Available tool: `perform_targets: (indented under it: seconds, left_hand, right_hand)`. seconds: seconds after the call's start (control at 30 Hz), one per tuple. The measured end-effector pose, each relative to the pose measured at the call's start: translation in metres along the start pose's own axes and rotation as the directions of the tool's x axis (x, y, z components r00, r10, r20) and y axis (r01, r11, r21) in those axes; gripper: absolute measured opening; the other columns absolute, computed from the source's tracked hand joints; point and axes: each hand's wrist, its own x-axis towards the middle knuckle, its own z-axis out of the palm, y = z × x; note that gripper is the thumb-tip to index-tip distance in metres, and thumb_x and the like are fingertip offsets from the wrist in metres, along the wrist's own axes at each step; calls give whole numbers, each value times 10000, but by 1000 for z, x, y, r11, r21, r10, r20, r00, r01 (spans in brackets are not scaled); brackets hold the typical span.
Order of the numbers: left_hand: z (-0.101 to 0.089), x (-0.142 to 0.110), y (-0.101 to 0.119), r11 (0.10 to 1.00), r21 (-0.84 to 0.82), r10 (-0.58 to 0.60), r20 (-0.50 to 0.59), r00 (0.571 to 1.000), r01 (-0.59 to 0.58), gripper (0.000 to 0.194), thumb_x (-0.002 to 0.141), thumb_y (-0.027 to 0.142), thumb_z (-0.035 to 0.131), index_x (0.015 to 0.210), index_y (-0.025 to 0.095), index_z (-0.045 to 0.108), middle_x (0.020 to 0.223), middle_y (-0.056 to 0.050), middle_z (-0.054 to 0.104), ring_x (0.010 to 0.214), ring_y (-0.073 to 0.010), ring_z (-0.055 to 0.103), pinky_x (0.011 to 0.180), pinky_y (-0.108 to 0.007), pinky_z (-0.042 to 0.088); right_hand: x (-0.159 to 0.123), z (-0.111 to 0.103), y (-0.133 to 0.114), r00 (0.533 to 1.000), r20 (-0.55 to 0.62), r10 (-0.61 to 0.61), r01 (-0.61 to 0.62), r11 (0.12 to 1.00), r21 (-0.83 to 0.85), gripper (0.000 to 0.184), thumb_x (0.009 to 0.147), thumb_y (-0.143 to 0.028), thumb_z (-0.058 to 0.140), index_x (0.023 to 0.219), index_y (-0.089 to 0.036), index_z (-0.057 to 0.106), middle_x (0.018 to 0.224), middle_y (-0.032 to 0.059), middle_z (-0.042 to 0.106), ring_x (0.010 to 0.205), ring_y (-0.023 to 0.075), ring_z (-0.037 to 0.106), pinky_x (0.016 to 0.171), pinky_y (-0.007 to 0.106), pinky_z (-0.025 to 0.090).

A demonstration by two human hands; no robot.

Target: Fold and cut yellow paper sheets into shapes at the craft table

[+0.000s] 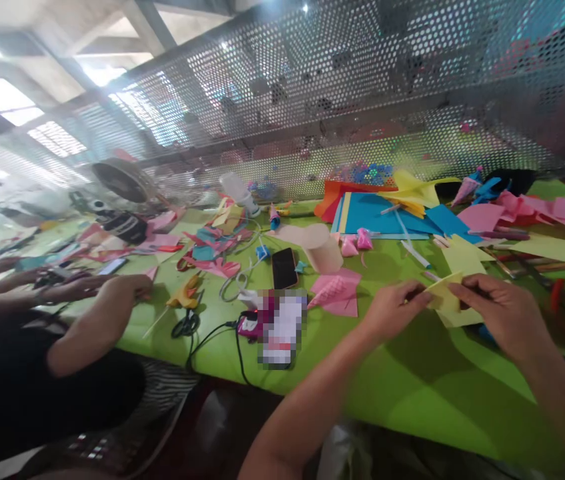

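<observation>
As seen in the head view, shows yellow paper (444,292) pinched in the grip of left hand (392,307) and right hand (505,308), above the tabletop (387,387). Looks partly folded, not yet set down; cannot tell the amount left. Crowded underneath by yellow sheet (464,255); flanked leftward by pink paper (346,293), backed by blue sheets (375,219).

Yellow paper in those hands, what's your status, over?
Left hand, right hand: both pinching yellow paper. Paper held over green tabletop. Pink paper near left hand, not between hands.
</observation>
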Motion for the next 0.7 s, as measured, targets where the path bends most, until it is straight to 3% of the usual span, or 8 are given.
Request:
perform_targets:
  seconds: [0.13,0.23,0.33,0.47,0.7]
  left_hand:
    - [4,2,-6,982,-182,-57,-21,998,52,269,991,364,568,802,179,619,771,-1,646,718,-134,580,659,-238,397]
    - [6,2,-8,953,-282,-128,-57,990,107,241,974,361,597,828,172,631,722,13,624,651,-116,555,645,-234,396]
    - [6,3,-8,951,-283,-141,-53,989,121,268,967,372,602,788,172,601,632,41,542,579,-97,471,598,-231,352]
    - [4,3,-7,961,-260,-110,-54,992,93,284,969,384,586,777,175,572,626,51,485,584,-94,433,578,-232,314]
    - [4,3,-13,978,-198,-67,-30,997,60,271,991,439,549,890,194,607,742,23,595,679,-124,574,634,-227,400]
  right_hand:
    - [-1,6,1,995,90,47,-50,998,39,461,767,-672,747,866,-222,727,793,46,721,740,223,622,656,315,451]
    - [-1,11,1,986,152,71,-87,992,96,456,729,-660,793,844,-226,716,767,42,719,728,225,652,660,319,483]
    - [0,15,-2,985,140,98,-123,975,184,494,670,-691,822,752,-220,697,704,24,678,657,196,645,642,315,508]
    - [-1,17,-8,989,123,79,-106,965,238,521,656,-714,824,782,-220,721,720,15,680,639,169,625,642,302,516]
    - [-2,15,-17,990,129,60,-85,976,200,555,605,-728,844,769,-209,740,657,18,688,585,155,581,580,288,475]
